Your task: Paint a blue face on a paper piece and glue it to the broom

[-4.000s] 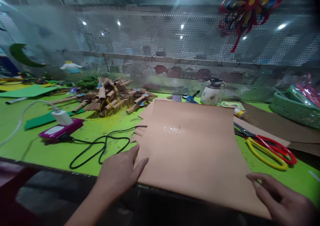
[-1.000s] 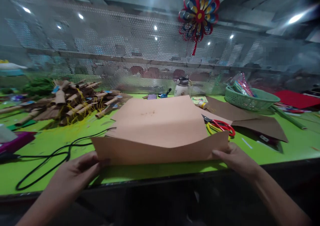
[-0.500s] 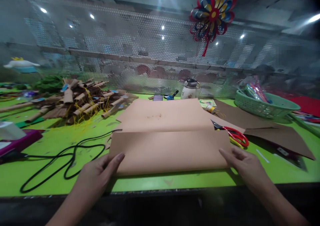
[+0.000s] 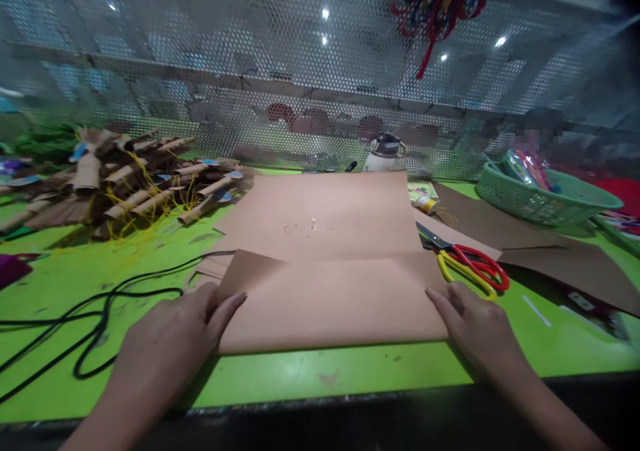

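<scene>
A sheet of brown kraft paper [image 4: 330, 304] lies before me on the green table, its near part folded over toward the back. My left hand [image 4: 175, 338] grips the left end of the folded part, thumb on top and fingers hidden behind it. At the opposite end my right hand [image 4: 475, 321] pinches the paper the same way. Small dark specks dot the flat far half of the sheet. Scissors [image 4: 463, 264], with one red and one yellow handle, rest just beyond my right hand, their blades partly under the paper.
Rolled brown paper pieces with yellow strings [image 4: 135, 184] are heaped at the left. A black cable [image 4: 107, 298] loops near my left hand. Behind the sheet stands a white bottle [image 4: 384, 154]. A green basket [image 4: 545, 194] and brown sheets [image 4: 495, 228] lie right.
The view has tilted down and come closer. Both hands still hold the folded paper; its top edge now curls at the left corner, and more of the scissors shows.
</scene>
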Motion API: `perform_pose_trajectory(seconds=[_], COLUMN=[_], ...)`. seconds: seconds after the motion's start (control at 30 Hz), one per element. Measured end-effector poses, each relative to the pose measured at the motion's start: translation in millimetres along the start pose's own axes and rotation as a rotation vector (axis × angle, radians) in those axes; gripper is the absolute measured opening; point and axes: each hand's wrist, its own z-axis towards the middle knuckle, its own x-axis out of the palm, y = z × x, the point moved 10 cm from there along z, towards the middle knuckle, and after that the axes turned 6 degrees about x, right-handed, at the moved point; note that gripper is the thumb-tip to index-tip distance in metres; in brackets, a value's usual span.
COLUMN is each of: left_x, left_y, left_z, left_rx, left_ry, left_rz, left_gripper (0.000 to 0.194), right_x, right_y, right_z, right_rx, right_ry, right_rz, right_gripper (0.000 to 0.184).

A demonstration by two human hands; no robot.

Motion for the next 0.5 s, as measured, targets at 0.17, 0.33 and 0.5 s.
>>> perform_pose_trajectory(seconds=[0.17, 0.33, 0.5], left_x=[2.3, 14.1, 15.3], left_y=[0.3, 5.4, 2.9], left_z=[-1.2, 0.6, -0.6], left_rx=[0.053, 0.137, 0.212], left_ry=[-0.069, -0.122, -0.193], left_rz=[-0.083, -0.120, -0.131], left_gripper=[0.049, 0.053, 0.057], right_x=[3.6, 4.3, 3.7], right_y=[-4.9, -11.5, -14.3], right_z=[-4.8, -6.4, -7.8], right_rx=[-0.008, 0.063, 0.112], right_ry=[0.008, 0.070, 0.102], right_rz=[-0.070, 0.026, 0.087], right_gripper=[0.045, 0.046, 0.045])
